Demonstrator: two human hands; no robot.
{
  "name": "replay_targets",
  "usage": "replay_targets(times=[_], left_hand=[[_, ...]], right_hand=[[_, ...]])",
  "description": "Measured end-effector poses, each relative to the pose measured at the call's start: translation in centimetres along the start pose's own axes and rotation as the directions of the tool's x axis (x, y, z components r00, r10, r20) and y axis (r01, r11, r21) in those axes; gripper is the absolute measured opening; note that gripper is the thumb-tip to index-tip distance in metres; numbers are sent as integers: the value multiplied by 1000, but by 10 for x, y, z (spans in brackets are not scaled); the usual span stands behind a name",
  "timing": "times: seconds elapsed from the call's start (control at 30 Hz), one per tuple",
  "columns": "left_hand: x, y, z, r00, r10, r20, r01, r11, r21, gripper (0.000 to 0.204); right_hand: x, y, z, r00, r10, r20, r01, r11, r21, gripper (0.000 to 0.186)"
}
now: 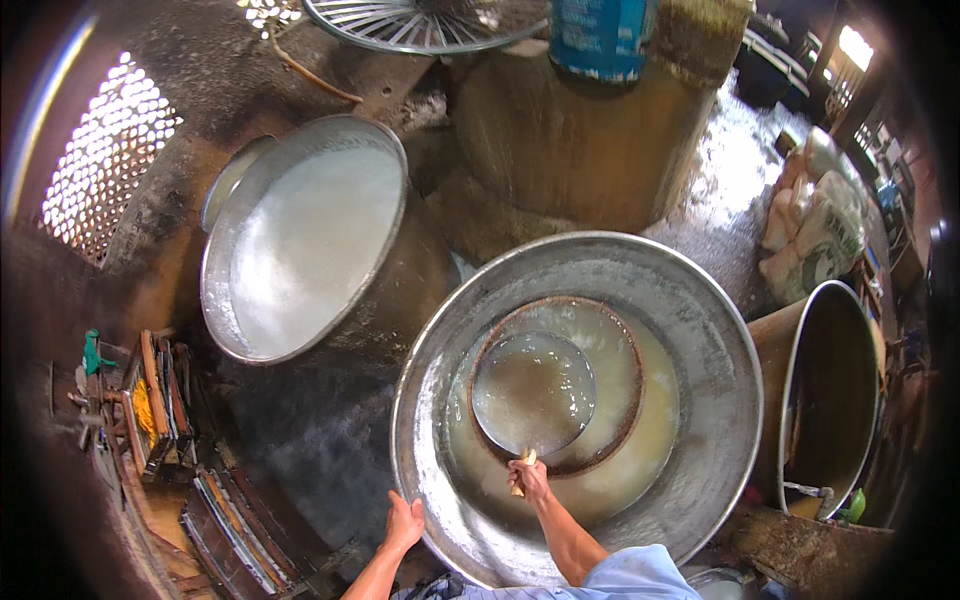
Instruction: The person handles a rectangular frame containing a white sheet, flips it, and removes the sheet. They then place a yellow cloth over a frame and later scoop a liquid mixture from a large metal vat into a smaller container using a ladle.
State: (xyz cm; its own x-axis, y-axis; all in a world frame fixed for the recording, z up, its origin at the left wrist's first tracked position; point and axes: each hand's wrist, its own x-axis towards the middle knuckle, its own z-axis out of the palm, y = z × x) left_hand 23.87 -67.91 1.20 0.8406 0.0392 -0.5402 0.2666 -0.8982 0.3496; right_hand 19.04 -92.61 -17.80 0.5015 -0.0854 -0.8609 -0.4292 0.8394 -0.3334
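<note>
My right hand (530,478) is closed around the short wooden handle of a round metal pan (535,390). The pan lies low in a wide metal vat (715,400), with shiny liquid over its face. Around the pan runs a larger round hoop with a rusty brown rim (638,365), partly sunk in the cloudy, yellowish liquid (655,430). What lies under the liquid cannot be made out. At the vat's near left edge my left hand (404,522) grips the rim, its fingertips partly hidden.
A second large vat (390,270) of whitish liquid stands tilted-looking at the left. To the right is a deep metal drum (800,400). Behind are a blue container (600,40), a metal fan guard (430,35) and sacks (815,225). Framed panels (235,530) lean at lower left.
</note>
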Motion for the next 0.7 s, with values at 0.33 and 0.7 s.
replay_targets(times=[0.33,0.7], left_hand=[[-3,7,-24,987,29,158,-8,991,-134,52],[-9,3,-19,972,148,183,-101,965,-242,50]], right_hand=[[-149,-124,182,960,-277,-29,272,956,-113,5],[-133,-247,367,769,-574,280,542,819,190,4]])
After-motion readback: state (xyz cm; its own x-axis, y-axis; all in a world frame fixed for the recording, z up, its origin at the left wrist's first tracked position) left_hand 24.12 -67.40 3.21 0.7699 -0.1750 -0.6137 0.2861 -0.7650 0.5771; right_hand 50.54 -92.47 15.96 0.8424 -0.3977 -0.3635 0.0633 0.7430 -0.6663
